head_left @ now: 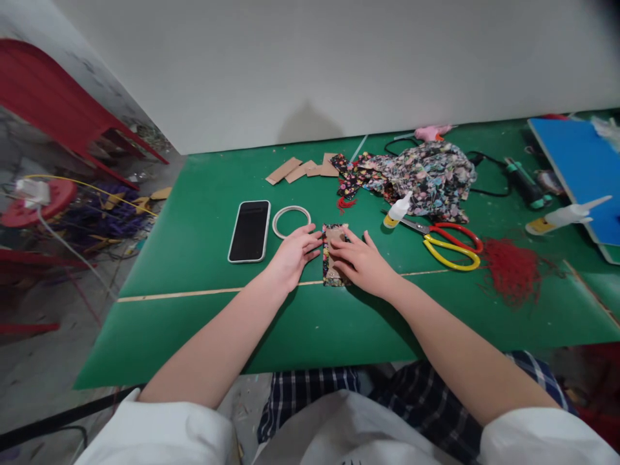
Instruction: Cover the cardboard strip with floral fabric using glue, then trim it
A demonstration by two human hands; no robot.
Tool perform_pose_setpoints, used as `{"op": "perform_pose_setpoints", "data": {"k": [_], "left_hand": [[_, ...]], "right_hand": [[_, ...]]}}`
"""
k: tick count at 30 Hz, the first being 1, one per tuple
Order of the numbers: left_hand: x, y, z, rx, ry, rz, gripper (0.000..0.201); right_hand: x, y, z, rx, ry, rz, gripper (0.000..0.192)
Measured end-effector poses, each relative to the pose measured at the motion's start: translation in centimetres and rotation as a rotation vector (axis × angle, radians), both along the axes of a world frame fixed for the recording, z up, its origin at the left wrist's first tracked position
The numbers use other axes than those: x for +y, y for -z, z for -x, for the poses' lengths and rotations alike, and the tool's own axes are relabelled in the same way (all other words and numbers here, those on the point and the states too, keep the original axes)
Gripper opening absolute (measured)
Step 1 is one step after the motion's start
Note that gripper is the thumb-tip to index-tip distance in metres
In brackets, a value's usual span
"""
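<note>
A small rectangular card wrapped in dark floral fabric (332,258) lies flat on the green surface (203,323), between the two hands. The left hand (293,255) sits at the card's 9 o'clock, fingers spread flat, its fingertips touching the left edge; its grip is open, holding nothing. The right hand (363,261) lies at the card's 3 o'clock and partly over it, fingertips pressing on the bare brown middle, the grip likewise open and flat. At 10 o'clock from the card are a white ring (291,221) and, beyond it, a black phone (249,230). At 2 o'clock stand a small glue bottle (398,210) and red-and-yellow scissors (448,244).
</note>
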State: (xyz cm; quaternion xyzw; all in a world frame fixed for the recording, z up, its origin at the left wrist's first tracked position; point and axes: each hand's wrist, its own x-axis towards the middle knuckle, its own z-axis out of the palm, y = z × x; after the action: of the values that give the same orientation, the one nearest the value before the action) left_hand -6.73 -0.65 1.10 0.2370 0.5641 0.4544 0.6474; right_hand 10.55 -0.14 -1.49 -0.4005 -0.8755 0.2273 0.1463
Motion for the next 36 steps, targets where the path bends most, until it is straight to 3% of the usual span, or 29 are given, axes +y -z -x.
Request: {"op": "perform_pose_setpoints", "data": {"k": [3, 6, 8, 12, 26, 36], "left_hand": [[-0.7, -0.1, -0.2, 0.026, -0.045, -0.006, 0.049], [-1.4, -0.1, -0.1, 0.007, -0.067, 0.007, 0.049], [-1.7, -0.2, 0.0, -0.006, -0.081, 0.013, 0.048], [-1.7, -0.3, 0.0, 0.008, -0.096, 0.021, 0.048], [-0.8, -0.2, -0.2, -0.029, -0.087, 0.029, 0.04], [-1.1, 0.6, -1.2, 0.02, -0.022, -0.078, 0.022]], "right_hand": [[-0.2, -0.2, -0.5, 0.206, 0.148, 0.064, 0.025], [-0.4, -0.5, -1.0, 0.534, 0.38, 0.354, 0.022], [-0.2, -0.7, -1.0, 0.736, 0.464, 0.582, 0.019], [0.8, -0.9, -0.6, 0.866, 0.556, 0.801, 0.019], [0.9, -1.0, 0.4, 0.854, 0.551, 0.836, 0.023], [0.3, -1.4, 0.5, 0.91, 0.538, 0.861, 0.025]]}}
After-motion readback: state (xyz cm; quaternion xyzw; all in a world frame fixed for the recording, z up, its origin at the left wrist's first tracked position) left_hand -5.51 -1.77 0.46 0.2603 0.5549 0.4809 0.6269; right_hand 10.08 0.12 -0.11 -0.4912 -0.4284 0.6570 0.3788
